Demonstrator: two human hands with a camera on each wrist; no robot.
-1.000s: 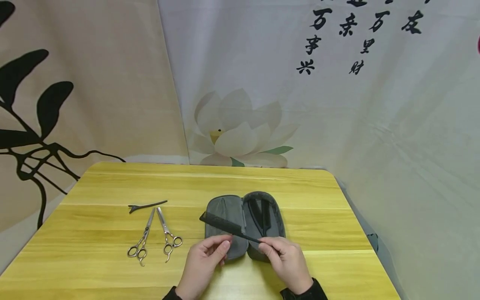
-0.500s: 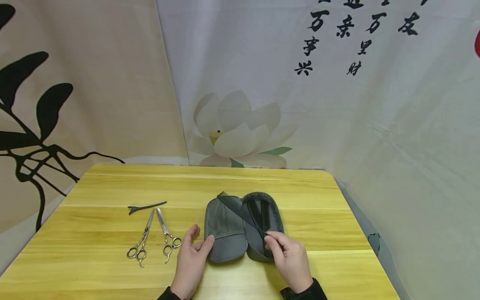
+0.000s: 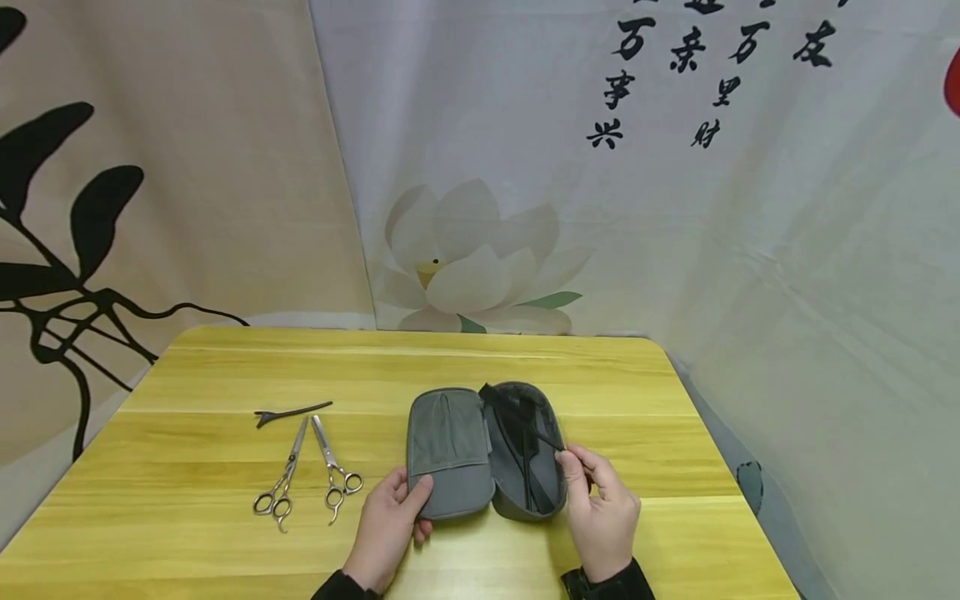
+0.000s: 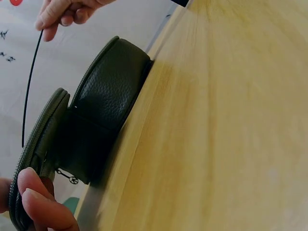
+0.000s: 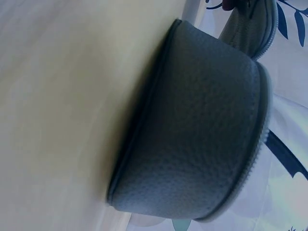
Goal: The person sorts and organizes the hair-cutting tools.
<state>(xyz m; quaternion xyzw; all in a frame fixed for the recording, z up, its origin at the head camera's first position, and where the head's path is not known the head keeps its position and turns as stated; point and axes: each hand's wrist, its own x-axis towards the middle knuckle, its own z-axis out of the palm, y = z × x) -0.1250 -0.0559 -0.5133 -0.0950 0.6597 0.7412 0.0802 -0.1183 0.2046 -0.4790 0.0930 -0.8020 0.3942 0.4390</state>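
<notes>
A black rat-tail comb (image 3: 512, 408) slants over the right half of an unzipped grey case (image 3: 453, 490). My right hand (image 3: 606, 508) pinches the thin tail end at the case's right edge. Seen edge-on in the left wrist view, the comb (image 4: 30, 86) is a thin dark line above the case. My left hand (image 3: 384, 521) holds the left flap's near corner, thumb on top and fingers beneath. Dark slender items (image 3: 531, 479) lie inside the right half; their kind is hard to tell. The right wrist view is mostly the case's outer wall (image 5: 192, 130).
Two pairs of silver scissors (image 3: 287, 479), one seemingly thinning scissors (image 3: 337, 475), lie on the wooden table (image 3: 187, 517) left of the case. A black hair clip (image 3: 292, 412) lies behind them. A printed curtain (image 3: 480, 167) hangs behind the table.
The comb has swung rightward from across the left flap to over the right half. My left hand let go of the comb and took hold of the flap; my right hand shifted right.
</notes>
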